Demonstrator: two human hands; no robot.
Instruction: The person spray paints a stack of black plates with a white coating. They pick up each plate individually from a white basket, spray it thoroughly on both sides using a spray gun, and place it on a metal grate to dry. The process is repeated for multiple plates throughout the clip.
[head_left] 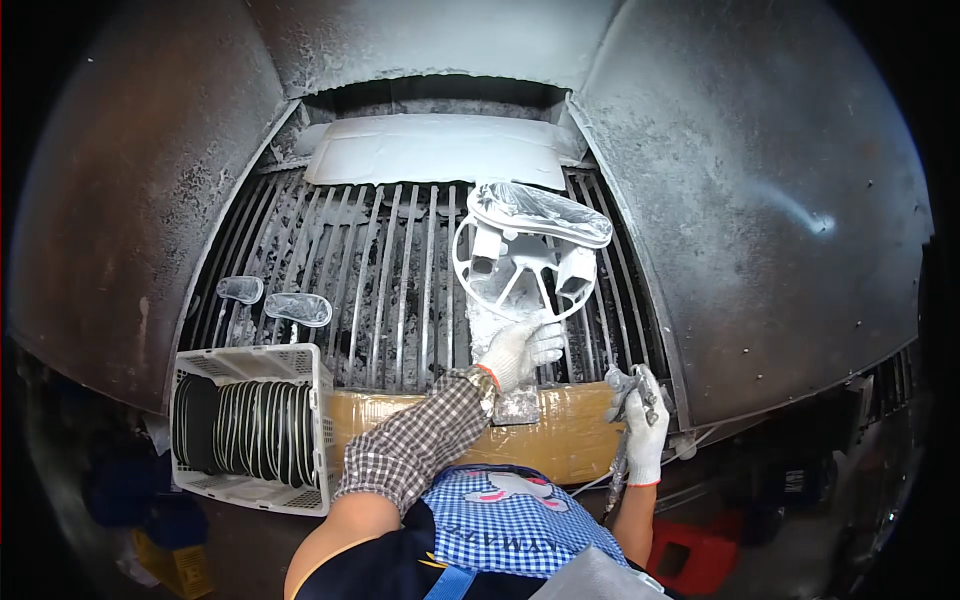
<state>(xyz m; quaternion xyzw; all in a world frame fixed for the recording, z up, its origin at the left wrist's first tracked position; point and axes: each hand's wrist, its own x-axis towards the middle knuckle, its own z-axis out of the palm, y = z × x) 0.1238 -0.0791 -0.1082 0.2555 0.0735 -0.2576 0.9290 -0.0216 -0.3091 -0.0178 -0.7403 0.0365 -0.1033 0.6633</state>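
Observation:
My left hand, in a white knit glove, has its fingers curled at the near rim of a white spoked wheel. Blocks on that wheel hold up a sole-shaped piece with a white rim and a dark, streaked white face. My gloved right hand is wrapped round a grey-coated spray gun, out to the right of the wheel. The gun's nozzle end points up and left, and the glove hides part of its grip.
Under the wheel runs a slatted metal grate crusted with white powder. Two small oval pieces lie on its left side. A white plastic basket holds several dark, pale-edged pieces. Taped cardboard covers the front edge; metal walls flank the grate.

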